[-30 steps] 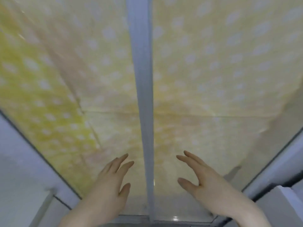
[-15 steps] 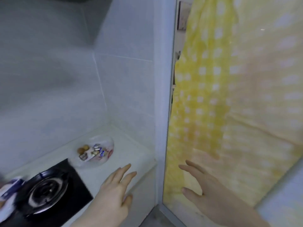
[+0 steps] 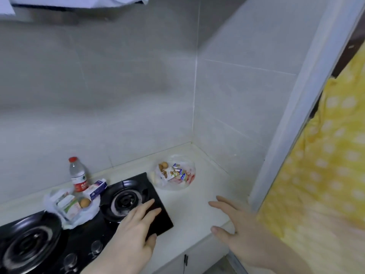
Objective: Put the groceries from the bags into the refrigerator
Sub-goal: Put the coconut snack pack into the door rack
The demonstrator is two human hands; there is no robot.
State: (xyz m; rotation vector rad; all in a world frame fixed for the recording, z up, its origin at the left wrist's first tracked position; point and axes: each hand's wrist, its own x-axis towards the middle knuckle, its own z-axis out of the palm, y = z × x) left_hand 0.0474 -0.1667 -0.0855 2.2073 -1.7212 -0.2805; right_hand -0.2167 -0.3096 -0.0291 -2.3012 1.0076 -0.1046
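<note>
A clear plastic bag (image 3: 173, 176) with eggs and small packets lies on the white counter (image 3: 193, 206) near the wall corner. A white bag (image 3: 71, 208) with cartons and an egg sits on the black gas stove (image 3: 83, 230); a blue and white carton (image 3: 96, 189) lies on it. A red-capped water bottle (image 3: 78, 175) stands behind them. My left hand (image 3: 136, 232) hovers open over the stove's right edge. My right hand (image 3: 241, 232) is open above the counter's front corner. Both hands hold nothing. No refrigerator is in view.
Grey tiled walls (image 3: 118, 95) meet in a corner behind the counter. A grey door frame (image 3: 292, 115) and a yellow dotted curtain (image 3: 325, 175) stand at the right. A range hood (image 3: 59, 12) hangs above the stove. Stove knobs (image 3: 94, 248) line the front.
The view has swung left from the yellow curtain to the counter and stove. Both hands stay open and empty in front of me, the bags now in sight.
</note>
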